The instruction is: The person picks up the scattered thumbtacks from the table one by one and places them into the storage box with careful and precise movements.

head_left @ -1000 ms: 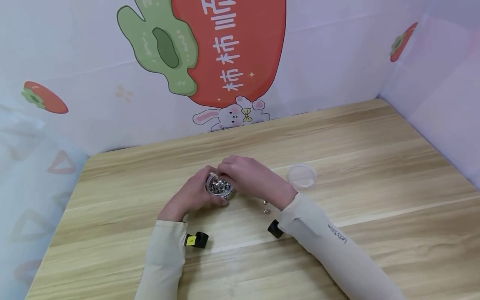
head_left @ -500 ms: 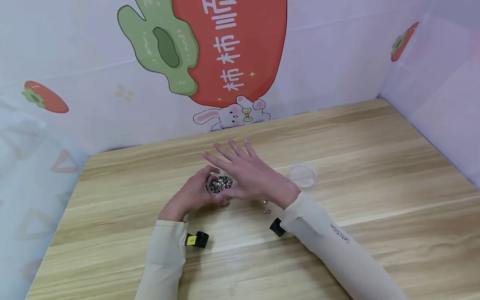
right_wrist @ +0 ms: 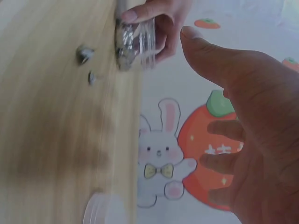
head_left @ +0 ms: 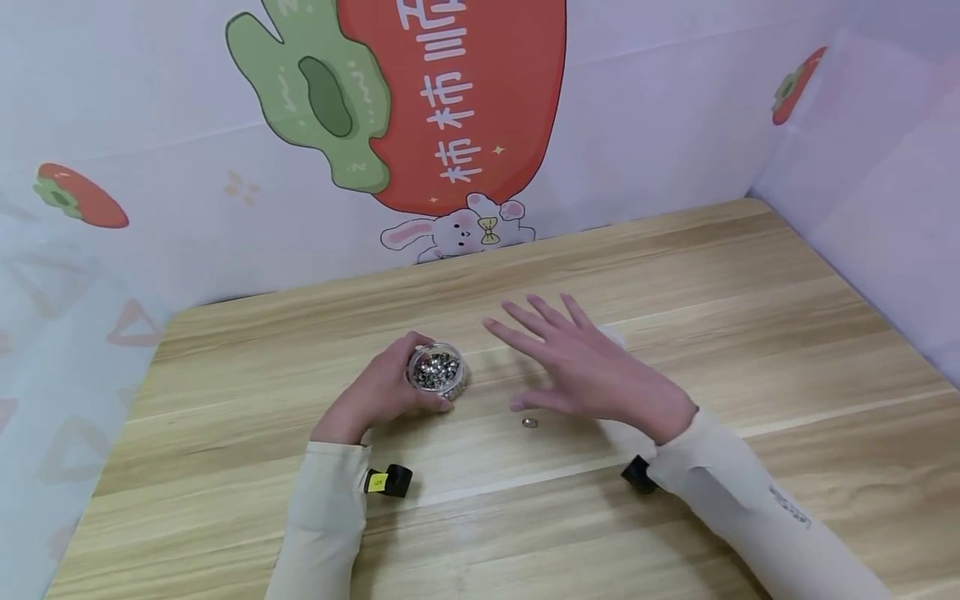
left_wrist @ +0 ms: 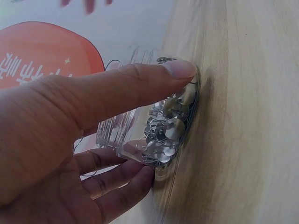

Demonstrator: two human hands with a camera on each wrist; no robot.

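In the head view my left hand [head_left: 378,390] grips a clear plastic jar [head_left: 459,385] standing on the table. Silver thumbtacks [left_wrist: 174,128] fill its lower part, and the left wrist view shows my thumb along one side with fingers round the other. My right hand [head_left: 592,371] hovers to the right of the jar, fingers spread, holding nothing. Close below its thumb lies a loose thumbtack [head_left: 529,422]. The right wrist view, somewhat blurred, shows a larger metallic piece [right_wrist: 85,53] and a smaller one [right_wrist: 91,77] on the table.
A clear round lid [right_wrist: 100,211] lies on the table, mostly hidden behind my right hand in the head view. The wooden table [head_left: 480,517] meets a printed cloth backdrop [head_left: 637,125] at the back and sides.
My right hand has come off the jar's mouth, its fingers have spread, and it has moved right over the lid. My left hand keeps its hold on the jar.
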